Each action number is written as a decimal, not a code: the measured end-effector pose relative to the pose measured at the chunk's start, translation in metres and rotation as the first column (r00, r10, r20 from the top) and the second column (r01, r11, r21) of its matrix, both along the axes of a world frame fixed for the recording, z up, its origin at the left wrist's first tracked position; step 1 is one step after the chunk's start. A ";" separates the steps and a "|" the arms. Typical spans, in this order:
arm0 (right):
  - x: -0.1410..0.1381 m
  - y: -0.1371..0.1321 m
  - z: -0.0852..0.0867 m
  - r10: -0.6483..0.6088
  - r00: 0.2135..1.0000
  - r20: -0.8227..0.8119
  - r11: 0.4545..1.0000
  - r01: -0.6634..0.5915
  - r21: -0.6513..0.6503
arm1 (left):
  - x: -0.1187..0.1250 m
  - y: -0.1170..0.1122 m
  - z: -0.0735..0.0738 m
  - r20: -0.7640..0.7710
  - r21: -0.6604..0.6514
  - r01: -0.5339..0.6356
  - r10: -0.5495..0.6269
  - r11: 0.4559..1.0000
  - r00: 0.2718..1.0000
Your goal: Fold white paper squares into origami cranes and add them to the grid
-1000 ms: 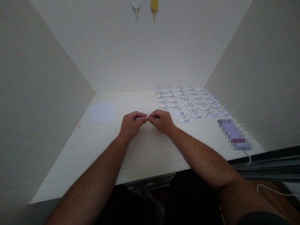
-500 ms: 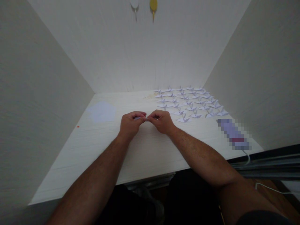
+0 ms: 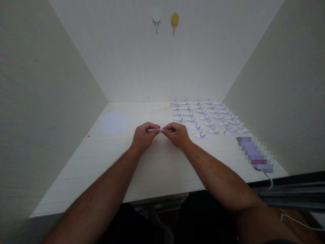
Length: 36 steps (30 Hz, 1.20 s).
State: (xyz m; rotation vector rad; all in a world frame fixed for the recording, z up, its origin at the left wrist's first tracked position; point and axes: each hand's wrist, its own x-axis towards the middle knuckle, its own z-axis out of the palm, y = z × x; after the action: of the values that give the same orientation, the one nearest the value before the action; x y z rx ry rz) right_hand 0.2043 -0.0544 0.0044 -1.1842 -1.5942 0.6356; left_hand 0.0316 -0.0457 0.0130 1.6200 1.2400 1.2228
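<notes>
Pinching a small, narrow piece of folded white paper [image 3: 160,130] by opposite ends, the person's left hand [image 3: 144,136] and right hand [image 3: 177,135] nearly meet over the pale wood-grain counter [image 3: 162,166]. Left of the folded piece lies flat, angular white paper [image 3: 115,122]. Right of the folded piece, and mostly farther back, sit rows of white folded-paper cranes [image 3: 207,118]. Far right of the folded piece lies a pixelated rectangular device [image 3: 254,154] with a white cable [image 3: 271,183].

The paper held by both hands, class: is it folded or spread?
Folded: the paper shows as a narrow strip between the left hand and right hand.
</notes>
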 end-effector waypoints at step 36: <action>0.001 0.002 0.007 -0.008 1.000 -0.018 0.996 0.007 -0.085 | 0.003 0.003 0.002 0.016 -0.032 0.030 -0.029 0.999 0.999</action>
State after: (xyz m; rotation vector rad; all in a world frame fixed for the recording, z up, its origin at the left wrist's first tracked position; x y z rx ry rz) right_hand 0.2051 -0.0525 0.0112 -1.2430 -1.5597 0.7136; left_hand 0.0341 -0.0431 0.0150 1.5975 1.2162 1.1890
